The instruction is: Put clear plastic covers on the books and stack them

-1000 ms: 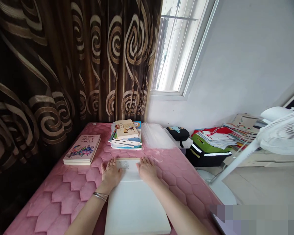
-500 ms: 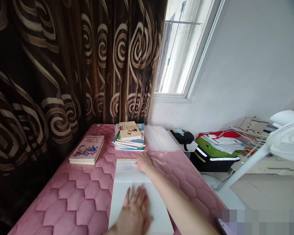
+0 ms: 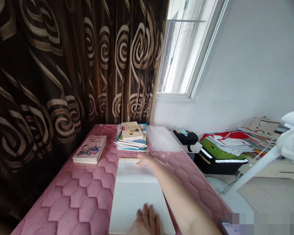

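An open book [image 3: 134, 199] lies lengthwise in front of me, its pages mostly white and a small block of print on the far part. My left hand [image 3: 145, 222] rests palm down on the near page with its fingers stretched out. At the book's far right edge, my right hand [image 3: 144, 160] grips the edge between thumb and fingers; the underside of that grip is hidden. Beyond it stands a stack of books [image 3: 131, 138] with a small cream book on top. Beside the stack lie clear plastic sheets [image 3: 163, 138].
Pink quilted padding [image 3: 88, 192] covers the surface. More books [image 3: 90, 149] lie at the left. A patterned curtain [image 3: 122, 58] hangs behind. To the right are a green and black box [image 3: 221, 158] with papers and a white fan [image 3: 254, 169]; a phone [image 3: 229, 227] is at the lower right.
My left hand has moved toward me and slightly right, and now lies flat on the near page. My right hand stays at the far edge. The view has shifted slightly.
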A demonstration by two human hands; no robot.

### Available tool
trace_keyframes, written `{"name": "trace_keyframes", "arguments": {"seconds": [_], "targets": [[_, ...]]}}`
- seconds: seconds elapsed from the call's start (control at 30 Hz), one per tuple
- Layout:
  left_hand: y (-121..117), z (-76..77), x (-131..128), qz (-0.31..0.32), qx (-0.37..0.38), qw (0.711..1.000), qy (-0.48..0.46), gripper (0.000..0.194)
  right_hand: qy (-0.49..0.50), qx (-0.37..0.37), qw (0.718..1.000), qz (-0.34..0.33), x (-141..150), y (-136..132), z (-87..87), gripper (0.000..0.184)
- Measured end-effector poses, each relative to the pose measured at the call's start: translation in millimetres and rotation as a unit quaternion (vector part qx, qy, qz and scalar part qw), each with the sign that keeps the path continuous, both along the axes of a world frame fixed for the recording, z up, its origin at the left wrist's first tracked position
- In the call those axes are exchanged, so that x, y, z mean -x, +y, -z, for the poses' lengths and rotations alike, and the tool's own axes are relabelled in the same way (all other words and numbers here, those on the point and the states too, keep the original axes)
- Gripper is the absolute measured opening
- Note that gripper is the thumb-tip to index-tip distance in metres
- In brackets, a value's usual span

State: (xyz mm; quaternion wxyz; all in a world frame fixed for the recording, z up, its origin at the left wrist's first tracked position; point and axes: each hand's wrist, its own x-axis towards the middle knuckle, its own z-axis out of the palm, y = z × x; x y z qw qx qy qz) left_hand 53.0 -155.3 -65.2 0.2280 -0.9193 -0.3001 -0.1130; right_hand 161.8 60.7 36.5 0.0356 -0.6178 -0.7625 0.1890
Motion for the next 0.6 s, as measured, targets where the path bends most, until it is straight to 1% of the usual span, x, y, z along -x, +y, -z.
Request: {"name": "trace_keyframes", "arguments": {"seconds": [0.07,0.1,0.13,0.2,0.27,0.37,0.4,0.43,0.53,0.6], "targets": [[-2,8.5,-7,0.004,-0.019,1.000,0.020,0.029,0.011,0.012,1.000,0.000,-2,-1,-1.2,0.031],[-2,8.7,-7,0.011,-0.027,0.999,0.029,0.028,0.016,0.016,1.000,0.005,-4,-2,-2.1,0.027],[-2,5.6,-6,0.024,-0.035,0.998,0.038,0.026,0.020,0.015,1.000,0.014,-8,-3,-3.3,0.023],[-2,-8.9,6,0.058,-0.047,0.996,0.049,0.022,0.028,0.010,0.999,0.042,-23,-6,-5.9,0.019],[1,-29.9,27,0.080,-0.053,0.994,0.053,0.019,0.036,0.007,0.996,0.076,-45,-11,-8.2,0.018],[16,-58.7,68,0.041,-0.007,0.999,0.035,0.013,0.060,0.031,0.991,0.115,-85,-26,-7.9,0.022],[25,-65.2,81,0.023,0.011,0.999,0.021,0.012,0.073,0.044,0.988,0.128,-96,-33,-6.0,0.024],[35,-70.1,92,0.013,0.026,1.000,0.003,0.014,0.088,0.059,0.984,0.142,-106,-41,-3.3,0.023],[67,-76.5,114,-0.030,0.101,0.994,-0.040,0.026,0.140,0.079,0.969,0.188,-123,-65,8.1,0.016],[83,-77.2,118,-0.070,0.152,0.984,-0.054,0.031,0.169,0.060,0.959,0.220,-125,-78,15.4,0.019]]}}
